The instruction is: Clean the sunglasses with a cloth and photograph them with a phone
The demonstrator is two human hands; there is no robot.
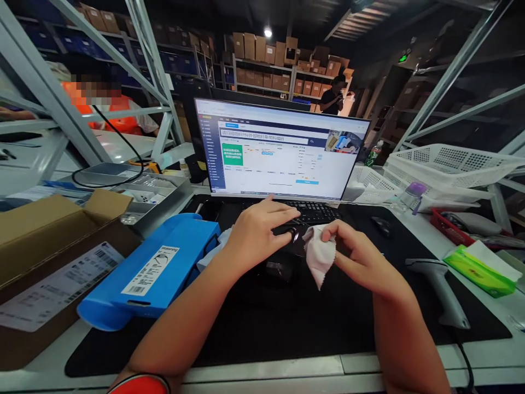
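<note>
My left hand [258, 230] is curled over a small dark object [292, 236] that it grips just in front of the black keyboard [315, 210]. My right hand [355, 257] pinches a small pale cleaning cloth [320, 254], which hangs down beside that object. Both hands hover over the black desk mat [287, 317]. A lit monitor [279, 150] stands right behind the keyboard. I cannot make out what the dark object is.
A blue flat box with a white label [151, 271] and an open cardboard box [45, 257] lie at left. A grey barcode scanner [441, 290], a green packet [479, 271] and white baskets [447, 164] are at right. People stand among the shelves behind.
</note>
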